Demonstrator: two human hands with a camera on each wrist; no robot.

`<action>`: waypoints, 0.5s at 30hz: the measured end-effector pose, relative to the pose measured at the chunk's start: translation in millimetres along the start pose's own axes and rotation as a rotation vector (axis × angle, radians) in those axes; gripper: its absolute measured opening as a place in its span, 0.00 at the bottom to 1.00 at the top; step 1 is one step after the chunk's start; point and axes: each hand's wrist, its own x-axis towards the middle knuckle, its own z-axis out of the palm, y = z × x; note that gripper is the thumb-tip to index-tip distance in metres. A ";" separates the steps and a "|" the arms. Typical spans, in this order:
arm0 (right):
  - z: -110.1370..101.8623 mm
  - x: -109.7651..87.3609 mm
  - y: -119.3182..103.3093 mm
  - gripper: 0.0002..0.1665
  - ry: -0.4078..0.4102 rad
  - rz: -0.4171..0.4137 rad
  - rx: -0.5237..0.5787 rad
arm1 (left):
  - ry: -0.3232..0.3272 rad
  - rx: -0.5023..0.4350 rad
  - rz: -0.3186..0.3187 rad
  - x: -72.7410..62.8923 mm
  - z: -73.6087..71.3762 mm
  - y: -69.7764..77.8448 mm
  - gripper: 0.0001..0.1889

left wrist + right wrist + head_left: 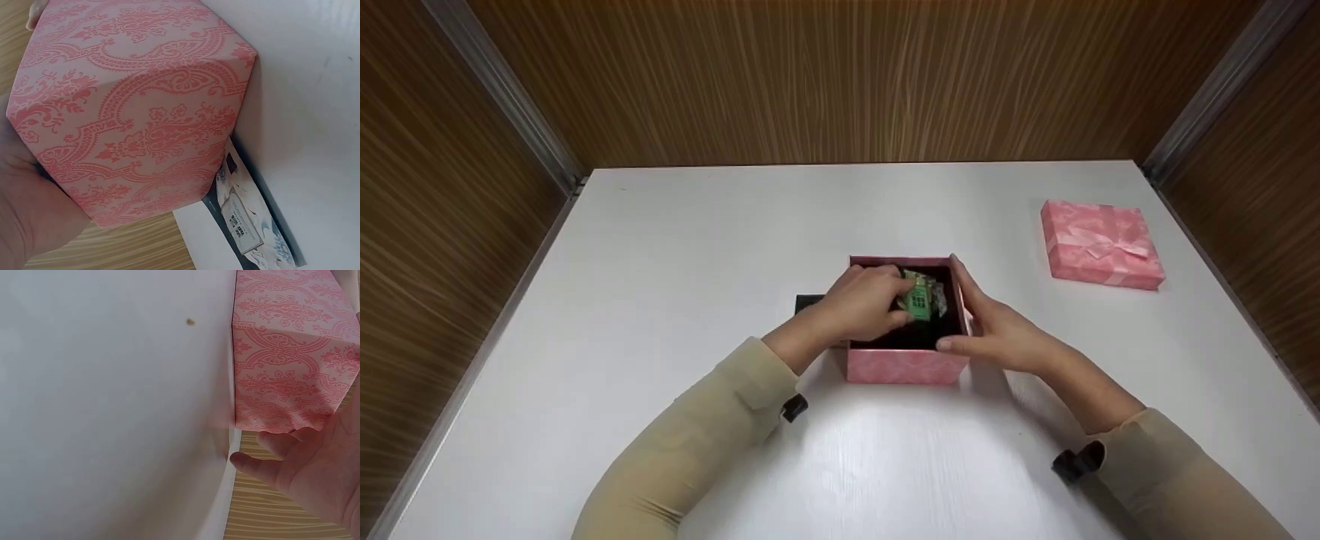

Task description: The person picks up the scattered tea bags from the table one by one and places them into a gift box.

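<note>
A pink patterned box (pixel 907 367) stands without its lid on the white table, its inside dark. My left hand (pixel 866 300) reaches in over the left wall, thumb and fingers on a small green packet (pixel 919 300); some fingertips are hidden inside. My right hand (pixel 1009 337) rests against the box's right side, thumb at the front rim and fingers extended along the wall. In the right wrist view, straight fingers (pixel 264 469) lie beside the patterned wall (pixel 281 377). Left of the box, partly hidden by my left hand, lies a flat dark-edged item with a printed label (pixel 242 222).
The pink lid (pixel 1102 244) with a ribbon bow lies at the right rear of the white table (pixel 697 240). Wood-grain panels (pixel 840 82) border the table at the back and both sides.
</note>
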 end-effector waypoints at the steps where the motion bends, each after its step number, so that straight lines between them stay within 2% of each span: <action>1: -0.1 0.3 0.5 0.70 -0.002 0.001 0.005 | -0.007 0.015 -0.002 1.4 0.2 0.3 0.14; 6: -0.3 0.6 1.2 0.70 0.007 -0.008 -0.035 | -0.045 0.076 -0.019 6.5 0.9 2.0 0.17; 10: -0.8 0.5 1.4 0.70 0.014 -0.010 -0.056 | -0.078 0.127 -0.036 9.8 1.6 4.1 0.23; 15: -0.7 0.1 0.5 0.70 0.014 -0.003 -0.070 | -0.095 0.173 -0.056 11.4 4.2 6.0 0.28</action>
